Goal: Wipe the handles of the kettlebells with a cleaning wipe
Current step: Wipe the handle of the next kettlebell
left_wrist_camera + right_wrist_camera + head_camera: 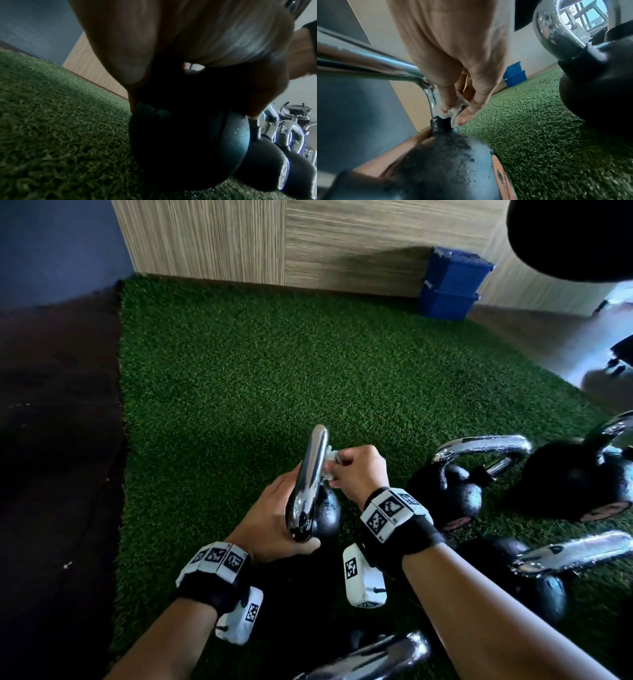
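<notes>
Artificial turf (239, 364) covers the floor; a blue bin (452, 287) stands at the far wall. Other kettlebells (455, 487) sit on the turf to the right and near the lower edge, chrome handles beaded with droplets (not yet dried, by my reading).

Kettlebell in hand (325, 511): black body, on or just above the turf, cannot tell which. Its chrome handle (310, 474) runs up and away from the viewer.

Left hand (274, 522): fingers wrapped under the near end of the handle and against the body, holding it steady.

Right hand (356, 470): fingers and thumb curled, pinching a small crumpled white cleaning wipe (453, 113) against the far leg of the handle, just above where chrome meets the black collar.

Step in hand, as I judge it: wiping this handle, currently at the base of one leg. Next move calls for keeping the wipe pressed while sliding it up over the bend and along the top bar; the left-hand grip covers the near end, so it must shift for that part to be reached.
</notes>
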Motion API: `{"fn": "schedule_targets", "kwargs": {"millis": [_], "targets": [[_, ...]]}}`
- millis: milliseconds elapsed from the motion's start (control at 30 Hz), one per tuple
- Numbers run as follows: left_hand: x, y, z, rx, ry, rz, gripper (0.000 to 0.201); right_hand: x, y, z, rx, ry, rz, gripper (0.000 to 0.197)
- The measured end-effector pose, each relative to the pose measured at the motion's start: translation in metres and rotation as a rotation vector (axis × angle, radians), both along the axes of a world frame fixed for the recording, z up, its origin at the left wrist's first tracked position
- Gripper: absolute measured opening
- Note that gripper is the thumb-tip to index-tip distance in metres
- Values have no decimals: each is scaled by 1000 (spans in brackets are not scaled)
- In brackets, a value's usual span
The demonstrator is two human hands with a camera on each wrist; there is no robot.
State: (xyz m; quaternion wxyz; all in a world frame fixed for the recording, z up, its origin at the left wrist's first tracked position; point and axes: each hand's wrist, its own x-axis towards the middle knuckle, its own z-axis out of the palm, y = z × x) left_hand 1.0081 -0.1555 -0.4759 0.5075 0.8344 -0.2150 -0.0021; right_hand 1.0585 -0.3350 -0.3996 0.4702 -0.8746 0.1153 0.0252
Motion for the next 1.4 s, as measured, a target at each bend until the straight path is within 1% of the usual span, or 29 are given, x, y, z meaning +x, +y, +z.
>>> {"fn": "schedule_targets", "kwargs": {"millis": [67, 133, 200, 267, 367, 433, 533, 600, 700, 733, 800, 900, 1000, 1100, 1167, 1200, 1267, 1400], "targets": [[0, -1, 1, 2, -1, 1, 112, 1, 1, 5, -15, -49, 9, 10], [-1, -1, 3, 4, -1, 14, 112, 2, 1, 10, -19, -164, 9, 16], [-2, -1, 2, 8, -3, 30, 114, 1, 0, 14, -4, -266, 14, 13], [-2, -2, 0, 7, 0, 39, 115, -1, 0, 13, 25, -271, 27, 8], [0, -2, 2, 2, 32, 44, 113, 1, -2, 12, 61, -218, 43, 8], [1, -2, 4, 6, 38, 43, 111, 4, -4, 16, 50, -305, 61, 8], [3, 0, 5, 53, 27, 36, 109, 3, -7, 23, -52, -462, 133, 22], [5, 0, 6, 73, 34, 43, 102, -3, -7, 28, -71, -528, 202, 24], [11, 2, 5, 89, 121, 30, 92, -13, -5, 35, -38, -577, 311, 22], [13, 2, 6, 94, 154, 24, 91, -13, -5, 38, -43, -573, 346, 23], [18, 3, 7, 102, 202, 11, 91, -7, -6, 46, -113, -551, 395, 22], [25, 2, 12, 92, 235, -18, 85, -4, -7, 55, -189, -564, 415, 20], [28, 4, 14, 62, 245, -18, 93, -16, -6, 57, -204, -583, 486, 19], [28, 6, 14, -2, 256, -33, 92, -30, -3, 65, -194, -527, 588, 20], [27, 6, 16, -42, 256, -55, 91, -30, -1, 73, -195, -462, 615, 21], [28, 5, 17, -55, 255, -64, 91, -28, 0, 75, -176, -419, 605, 22], [29, 5, 18, -69, 262, -74, 90, -26, -1, 75, -74, -309, 581, 22], [28, 6, 16, -56, 304, -66, 69, -31, -3, 60, 133, -127, 588, 22]]}}
